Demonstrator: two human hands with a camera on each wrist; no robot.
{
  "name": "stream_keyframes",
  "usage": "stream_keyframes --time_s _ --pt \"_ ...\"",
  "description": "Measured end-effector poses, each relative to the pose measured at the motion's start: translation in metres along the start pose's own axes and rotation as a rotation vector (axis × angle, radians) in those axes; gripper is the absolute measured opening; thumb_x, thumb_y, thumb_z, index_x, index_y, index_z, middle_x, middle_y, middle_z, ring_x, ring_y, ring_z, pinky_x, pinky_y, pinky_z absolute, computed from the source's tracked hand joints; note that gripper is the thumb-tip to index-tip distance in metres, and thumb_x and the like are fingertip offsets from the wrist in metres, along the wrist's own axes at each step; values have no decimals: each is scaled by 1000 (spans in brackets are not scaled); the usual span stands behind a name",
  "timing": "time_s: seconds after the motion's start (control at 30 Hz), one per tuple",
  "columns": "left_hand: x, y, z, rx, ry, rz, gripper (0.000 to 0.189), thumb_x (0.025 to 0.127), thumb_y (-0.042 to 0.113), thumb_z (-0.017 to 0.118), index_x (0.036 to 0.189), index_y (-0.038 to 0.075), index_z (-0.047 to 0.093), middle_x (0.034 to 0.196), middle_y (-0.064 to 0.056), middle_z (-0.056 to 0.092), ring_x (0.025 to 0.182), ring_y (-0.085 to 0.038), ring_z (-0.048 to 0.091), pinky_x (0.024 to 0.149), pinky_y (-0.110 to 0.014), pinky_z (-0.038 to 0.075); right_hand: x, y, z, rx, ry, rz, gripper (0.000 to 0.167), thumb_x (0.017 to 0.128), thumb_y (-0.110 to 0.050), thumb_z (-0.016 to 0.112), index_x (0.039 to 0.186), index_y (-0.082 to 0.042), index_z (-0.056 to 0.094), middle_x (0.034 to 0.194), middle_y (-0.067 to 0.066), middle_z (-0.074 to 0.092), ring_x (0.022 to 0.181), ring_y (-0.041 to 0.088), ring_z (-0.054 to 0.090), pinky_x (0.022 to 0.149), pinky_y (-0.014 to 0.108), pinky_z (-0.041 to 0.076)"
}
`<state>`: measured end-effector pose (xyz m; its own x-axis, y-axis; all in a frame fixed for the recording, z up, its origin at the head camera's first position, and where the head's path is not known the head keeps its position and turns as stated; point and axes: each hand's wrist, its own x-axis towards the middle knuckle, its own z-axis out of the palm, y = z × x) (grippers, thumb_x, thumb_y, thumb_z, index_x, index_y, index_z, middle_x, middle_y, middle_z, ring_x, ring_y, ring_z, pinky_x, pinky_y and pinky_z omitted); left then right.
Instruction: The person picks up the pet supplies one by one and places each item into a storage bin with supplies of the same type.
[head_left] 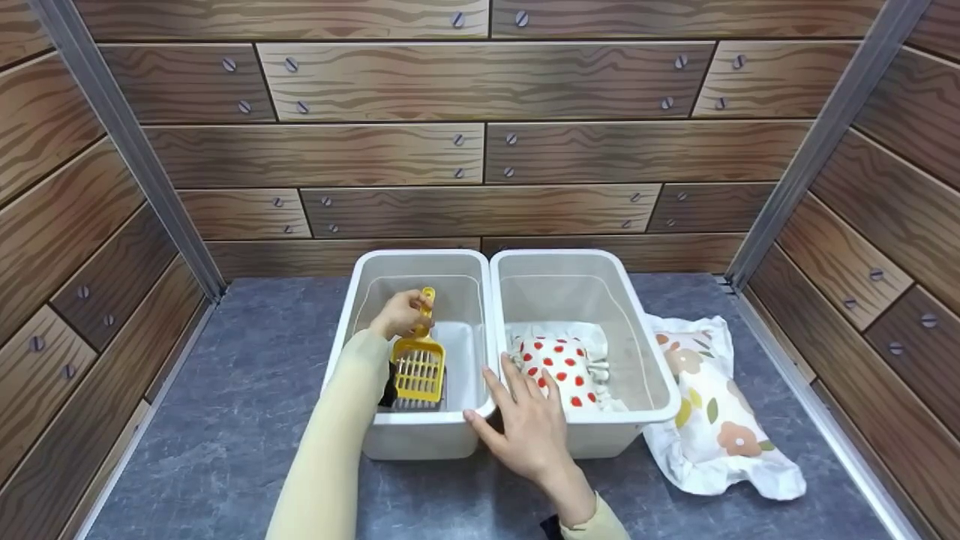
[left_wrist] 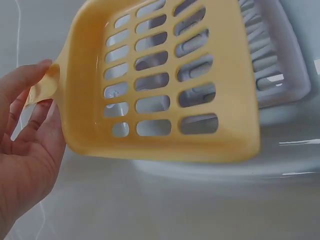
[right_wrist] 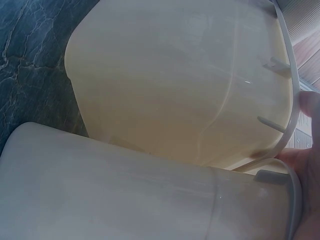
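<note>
Inside the left white bin (head_left: 420, 442), my left hand (head_left: 405, 313) pinches the handle of a yellow litter scoop (head_left: 421, 346). The slotted head hangs toward the bin's near wall, and the left wrist view shows thumb and fingers on the handle. Beneath it is a pale grey slotted thing (left_wrist: 296, 75), partly covered by the scoop. My right hand (head_left: 531, 435) rests with spread fingers on the near rims where the left bin meets the right white bin (head_left: 600, 441). In the right bin lies a small white cushion with red strawberries (head_left: 555, 364), partly hidden by my fingers.
A white floral cushion (head_left: 705, 405) lies on the dark marbled tabletop (head_left: 225, 450), against the right bin's outer side. Something black (head_left: 388, 386) shows beside the scoop, partly behind my left sleeve. Wood-patterned walls (head_left: 480, 154) enclose the back and both sides.
</note>
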<state>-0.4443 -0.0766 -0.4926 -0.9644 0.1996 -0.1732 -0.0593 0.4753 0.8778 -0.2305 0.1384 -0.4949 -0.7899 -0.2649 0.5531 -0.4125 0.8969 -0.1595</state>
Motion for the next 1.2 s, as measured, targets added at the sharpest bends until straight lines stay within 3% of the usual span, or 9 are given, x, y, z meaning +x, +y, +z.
stream_keyframes --time_s 0.4,0.77,0.97,1.2 --pt "4 -4 0 -16 -6 -38 22 79 -6 69 94 4 56 82 -4 52 59 -12 53 49 -23 47 0 -1 0 -4 -28 16 64 91 -59 54 138 -15 57 145 16 49 126 32 53 105 61 31" --pt "-1 -8 2 42 -28 -55 20 83 -3 70 95 3 55 85 -4 52 60 -14 51 54 -26 50 -2 -2 0 -10 -37 17 63 92 -59 53 138 -15 57 145 15 49 126 31 53 106 60 31" --pt "3 -8 3 12 -41 -61 20 83 -4 68 96 2 55 83 -4 52 53 -10 43 50 -26 45 -1 -1 0 -12 -2 0 62 91 -58 55 136 -15 58 143 16 51 126 32 53 103 61 32" --pt "9 -13 2 -22 -90 -66 24 80 -4 70 91 7 53 84 -7 51 56 -13 49 50 -25 46 0 0 -1 -13 -18 4 64 92 -59 53 138 -15 57 144 16 50 126 32 52 104 61 32"
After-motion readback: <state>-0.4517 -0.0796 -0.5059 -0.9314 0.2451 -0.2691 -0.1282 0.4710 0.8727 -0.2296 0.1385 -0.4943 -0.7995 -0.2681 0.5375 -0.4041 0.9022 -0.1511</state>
